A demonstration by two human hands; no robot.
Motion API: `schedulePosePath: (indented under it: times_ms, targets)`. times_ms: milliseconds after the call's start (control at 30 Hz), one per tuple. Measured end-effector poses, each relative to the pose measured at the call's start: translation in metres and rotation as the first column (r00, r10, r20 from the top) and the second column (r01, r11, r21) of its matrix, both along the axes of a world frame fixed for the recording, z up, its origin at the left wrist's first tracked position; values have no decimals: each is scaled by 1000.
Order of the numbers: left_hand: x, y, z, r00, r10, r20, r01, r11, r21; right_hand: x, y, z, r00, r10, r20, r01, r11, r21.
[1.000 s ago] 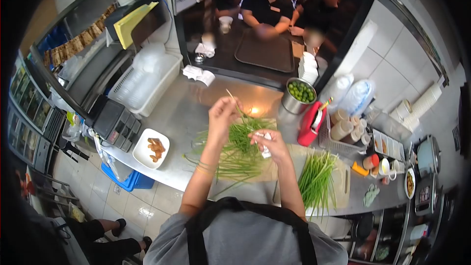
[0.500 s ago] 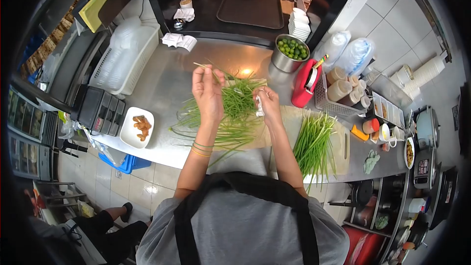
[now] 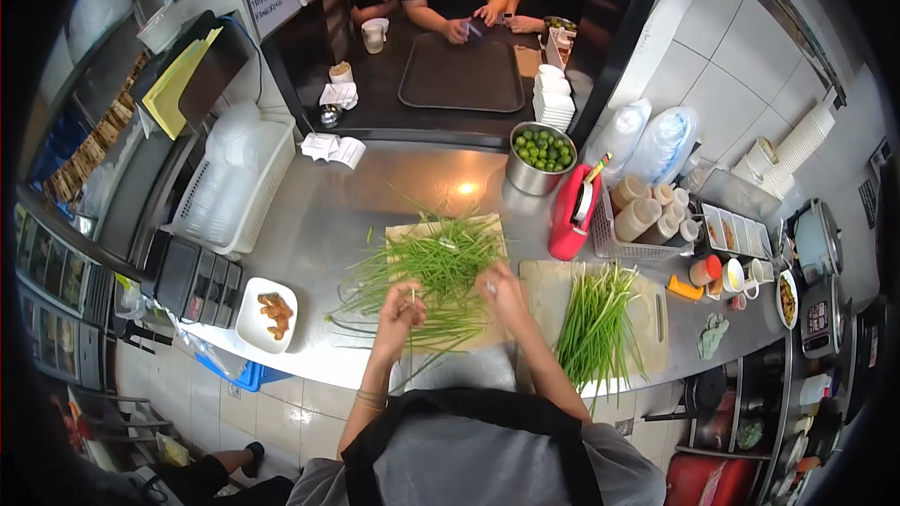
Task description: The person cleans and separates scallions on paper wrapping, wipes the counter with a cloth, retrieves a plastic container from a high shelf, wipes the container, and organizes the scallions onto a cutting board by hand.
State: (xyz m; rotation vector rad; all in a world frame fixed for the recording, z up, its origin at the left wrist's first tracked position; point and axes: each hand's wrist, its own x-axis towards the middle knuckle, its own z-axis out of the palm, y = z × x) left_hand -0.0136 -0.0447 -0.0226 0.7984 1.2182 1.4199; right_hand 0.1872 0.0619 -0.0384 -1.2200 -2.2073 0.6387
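My left hand [image 3: 401, 320] is closed in a pinch at the near left side of a loose, tangled pile of green chives [image 3: 448, 258]; a pale stalk end shows between its fingertips. At the right edge of the pile, my right hand [image 3: 503, 292] is closed too, with a small white scrap partly visible at its fingers. The pile lies on a tan sheet or board [image 3: 494, 227], its stalks spilling out leftward. Right of my right hand, a neater bunch of chives [image 3: 600, 328] rests on a pale cutting board [image 3: 656, 305], hanging over the counter's near edge.
Left on the steel counter [image 3: 319, 225] are a white dish [image 3: 251, 333] with brown pieces and a basket of plastic lids [image 3: 253, 197]. A pot of limes [image 3: 534, 178], a red holder [image 3: 567, 225] and sauce bottles [image 3: 637, 217] stand right. People stand beyond the pass with a tray [image 3: 459, 75].
Both hands have come down nearer my body, the left one most, from above the pile to its near side. The camera view has tilted up, showing more of the people opposite.
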Motion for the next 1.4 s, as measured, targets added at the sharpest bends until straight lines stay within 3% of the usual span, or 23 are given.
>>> schedulePosePath:
  times_ms: [133,333,833,933,1000,1100,1400]
  targets:
    - [4,-7,-11,986,-166,-11,165,984,-60,8,-24,-12,988,87,130,-83,996,-38]
    - [12,-5,-9,984,-169,61,173,983,-55,14,-26,-23,965,142,220,-126,988,-86]
    - [8,-17,-11,985,-168,-38,164,982,-98,24,-20,-34,935,229,271,-210,973,-94]
    - [1,-10,-15,899,-183,-398,185,982,-35,32,-11,-32,926,289,241,-284,957,-57]
    - [-3,0,-22,853,-106,-511,142,989,33,32,-9,-6,936,301,182,-288,953,-94]
    - [8,10,22,728,-52,-683,166,981,103,31,-5,47,954,288,85,-279,954,-106]
    - [24,32,51,527,24,-850,276,941,197,14,12,101,943,327,57,-330,942,58]
